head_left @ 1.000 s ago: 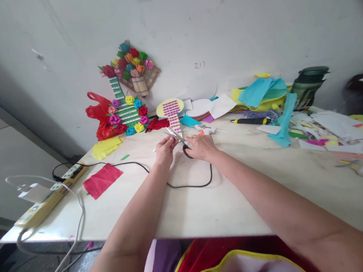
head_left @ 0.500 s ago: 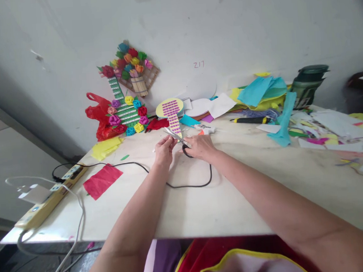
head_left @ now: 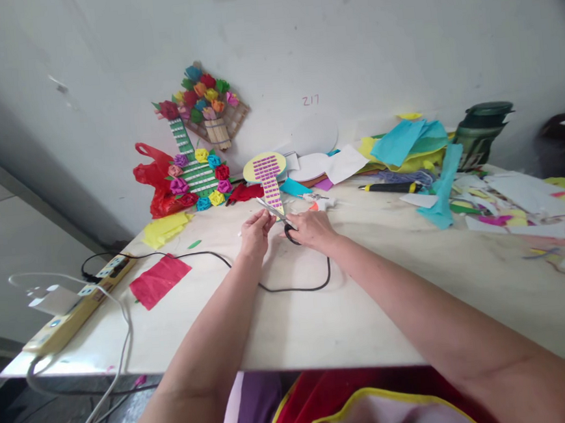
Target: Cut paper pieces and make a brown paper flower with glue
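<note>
My right hand (head_left: 314, 230) is closed around the black handles of a pair of scissors (head_left: 275, 214), whose blades point up and to the left toward my left hand. My left hand (head_left: 256, 232) has its thumb and fingers pinched together right beside the blades. Whatever sits in that pinch is too small to make out; a small white tip shows at the hand's left side. Just behind the blades lies a yellow card piece (head_left: 271, 189) with purple strips in a brick pattern, its upper part on a yellow oval.
A black cable (head_left: 298, 290) loops under my forearms from a power strip (head_left: 82, 305). Red crepe paper (head_left: 161, 281) lies at left. Paper flower crafts (head_left: 199, 176) lean on the wall. A glue gun (head_left: 323, 203), paper scraps (head_left: 516, 199) and a green bottle (head_left: 482, 136) stand behind and right.
</note>
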A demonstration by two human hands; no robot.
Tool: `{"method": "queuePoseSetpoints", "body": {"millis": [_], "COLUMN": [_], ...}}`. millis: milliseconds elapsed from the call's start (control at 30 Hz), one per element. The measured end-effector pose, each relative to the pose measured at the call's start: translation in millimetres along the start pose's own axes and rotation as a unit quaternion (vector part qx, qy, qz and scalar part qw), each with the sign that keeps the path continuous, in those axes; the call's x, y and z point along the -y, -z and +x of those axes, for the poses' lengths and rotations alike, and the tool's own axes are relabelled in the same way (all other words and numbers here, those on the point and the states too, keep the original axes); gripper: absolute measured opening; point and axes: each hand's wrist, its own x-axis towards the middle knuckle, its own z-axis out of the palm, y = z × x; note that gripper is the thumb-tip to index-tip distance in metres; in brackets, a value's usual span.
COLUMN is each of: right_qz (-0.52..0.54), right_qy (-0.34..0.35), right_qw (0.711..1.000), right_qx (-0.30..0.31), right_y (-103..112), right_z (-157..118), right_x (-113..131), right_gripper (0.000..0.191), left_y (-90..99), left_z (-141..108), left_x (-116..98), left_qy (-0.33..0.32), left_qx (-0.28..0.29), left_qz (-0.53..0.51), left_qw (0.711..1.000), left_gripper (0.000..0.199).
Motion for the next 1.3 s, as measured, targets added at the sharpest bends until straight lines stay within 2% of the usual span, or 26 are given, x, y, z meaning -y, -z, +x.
{"method": "queuePoseSetpoints", "body": {"millis": [367,667,1300], "right_qz": [0.002,0.012,0.007], "right_qy": [-0.028,-0.011,-0.014], "right_qw": [1.0,0.999,1.0], "right_qx": [-0.009,-0.031,-0.026], "right_y": [-0.1,-2.8,-2.2], "right_z": [-2.2,-0.8,-0.3], "right_x": [1.6,-0.6,2.2], "right_gripper": [0.051,0.05,0.048], "left_y": [-4.1,-3.3,-3.8], "left_z": [-2.1,-1.0,-1.6], "left_x": [3.2,2.6,0.5], "left_qy": [0.005,0.012,0.015], "left_qx": [0.013,0.017,0.014], "left_qz": [0.018,0.011,0.008], "left_qw": [1.0,1.0,1.0], "left_gripper": [0.009,0.008,0.009]}}
